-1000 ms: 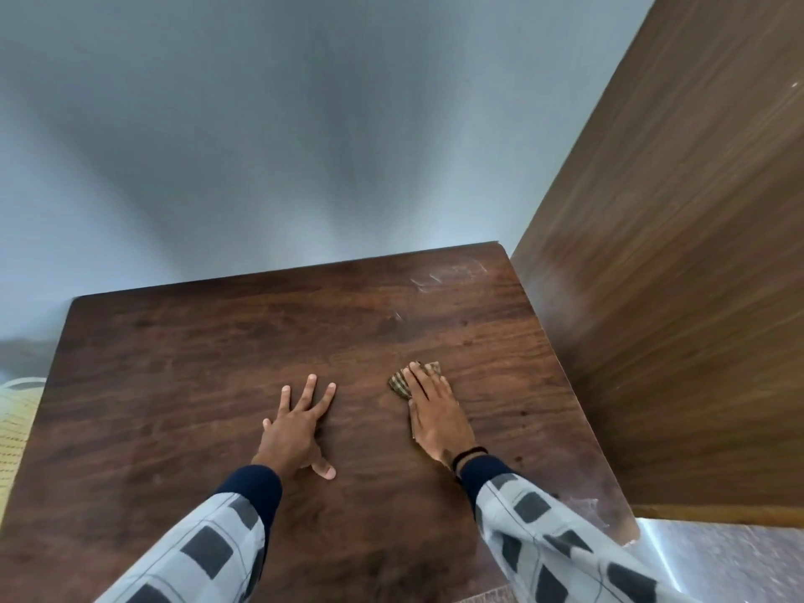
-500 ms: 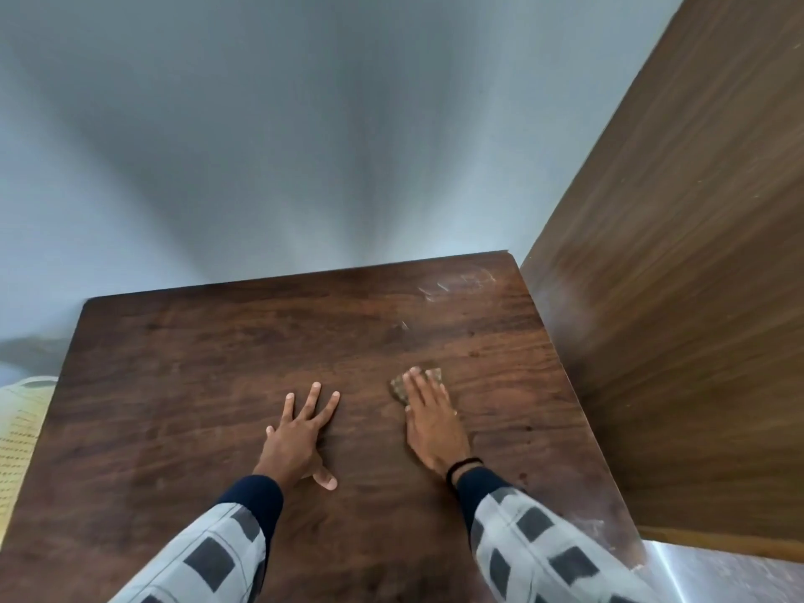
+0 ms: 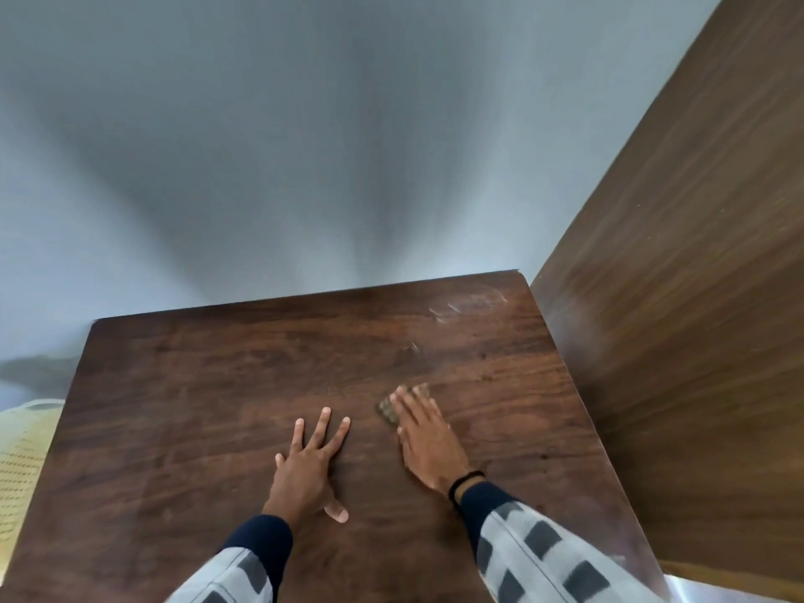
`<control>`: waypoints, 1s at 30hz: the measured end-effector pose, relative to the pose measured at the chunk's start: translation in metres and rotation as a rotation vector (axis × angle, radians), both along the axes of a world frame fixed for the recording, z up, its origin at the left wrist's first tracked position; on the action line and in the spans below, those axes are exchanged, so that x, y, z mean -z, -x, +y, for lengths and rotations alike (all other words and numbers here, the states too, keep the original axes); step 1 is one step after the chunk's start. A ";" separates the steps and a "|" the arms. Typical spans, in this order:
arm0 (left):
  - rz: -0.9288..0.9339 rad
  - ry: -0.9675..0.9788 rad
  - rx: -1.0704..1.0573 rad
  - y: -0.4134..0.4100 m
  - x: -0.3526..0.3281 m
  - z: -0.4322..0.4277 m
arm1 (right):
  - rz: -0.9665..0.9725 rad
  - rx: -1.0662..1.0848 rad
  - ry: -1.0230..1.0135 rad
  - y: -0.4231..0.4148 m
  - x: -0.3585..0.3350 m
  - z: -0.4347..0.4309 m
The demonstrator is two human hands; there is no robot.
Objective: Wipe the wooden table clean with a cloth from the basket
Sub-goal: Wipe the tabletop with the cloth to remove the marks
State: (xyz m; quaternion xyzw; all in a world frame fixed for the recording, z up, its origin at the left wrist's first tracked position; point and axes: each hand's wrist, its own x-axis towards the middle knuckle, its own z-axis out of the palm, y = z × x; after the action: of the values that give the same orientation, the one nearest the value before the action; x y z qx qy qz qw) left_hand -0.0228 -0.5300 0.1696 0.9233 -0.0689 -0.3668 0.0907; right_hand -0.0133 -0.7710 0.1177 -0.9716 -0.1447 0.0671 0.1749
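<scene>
A dark wooden table [image 3: 195, 406] fills the lower half of the head view. My right hand [image 3: 428, 441] lies flat on it, right of centre, pressing a small folded brownish cloth [image 3: 387, 412] under its fingers; only the cloth's left edge and far tip show. My left hand [image 3: 311, 465] rests flat on the tabletop beside it, fingers spread, holding nothing. Pale smears [image 3: 467, 304] mark the table's far right corner.
A grey wall [image 3: 304, 145] rises straight behind the table. A tall wooden panel [image 3: 696, 319] stands against the table's right edge. A pale yellow mesh basket [image 3: 21, 463] sits beyond the left edge, partly cut off.
My right hand and the cloth look blurred now and have slid slightly on the tabletop. The camera has tilted a little. My left hand stays planted.
</scene>
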 end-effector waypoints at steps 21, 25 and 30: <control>0.067 0.033 -0.002 -0.002 -0.007 -0.001 | 0.071 0.155 -0.002 -0.072 -0.007 0.000; 0.088 0.021 0.018 -0.003 -0.005 -0.002 | 0.044 0.225 -0.027 -0.058 -0.003 0.015; 0.100 0.050 -0.045 -0.016 -0.013 -0.010 | 0.048 0.212 -0.012 -0.062 -0.004 0.012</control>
State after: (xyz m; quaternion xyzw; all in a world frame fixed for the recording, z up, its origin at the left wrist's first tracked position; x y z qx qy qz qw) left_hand -0.0065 -0.5395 0.1823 0.9025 -0.0523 -0.4087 0.1253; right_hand 0.0492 -0.7588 0.1217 -0.9785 -0.0375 0.0707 0.1903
